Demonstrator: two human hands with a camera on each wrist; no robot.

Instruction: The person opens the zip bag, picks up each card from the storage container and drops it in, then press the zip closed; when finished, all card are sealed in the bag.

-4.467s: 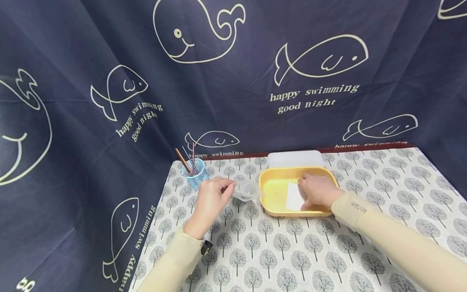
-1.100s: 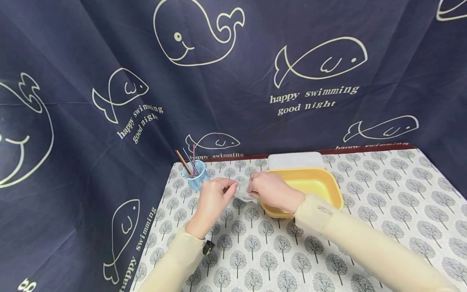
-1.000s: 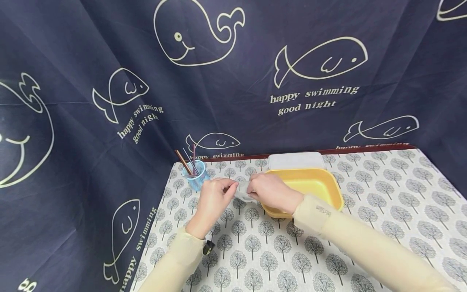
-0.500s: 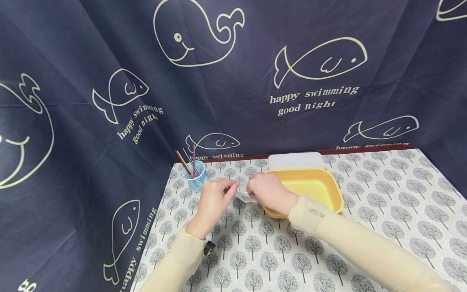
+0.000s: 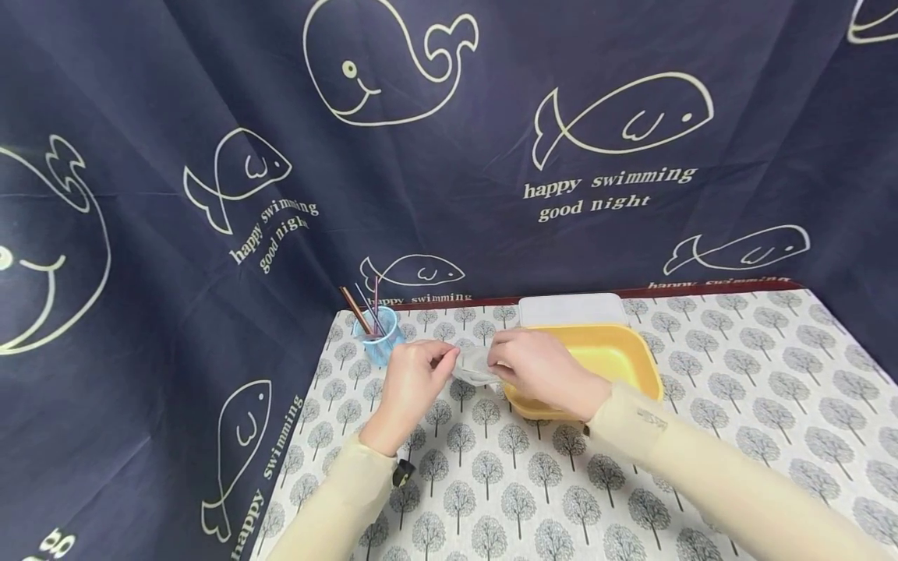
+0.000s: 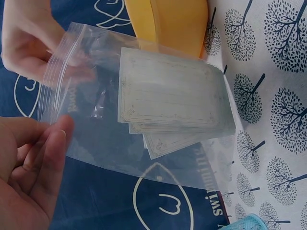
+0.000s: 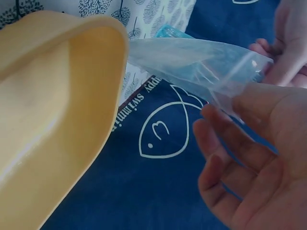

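A clear zip-lock bag hangs between the two hands, its zip end toward them. Several pale cards with ornate borders lie stacked inside it, the lower ones fanned out in the left wrist view. My left hand pinches one side of the bag's mouth between thumb and fingertips. At the mouth's other side, my right hand holds the edge between thumb and index finger, while its other fingers curl loosely below in the right wrist view. The right forearm and hand overlap the near left part of a yellow bin in the head view.
A white flat-topped box or lid stands behind the bin. At the back left is a light blue cup with several thin sticks. A tree-print cloth covers the table, with a dark blue fish-print curtain behind.
Earlier my right hand was at a white card in the bin; now it is at the bag's mouth and no card shows there. Just now it shifted slightly right, spreading the bag wider.
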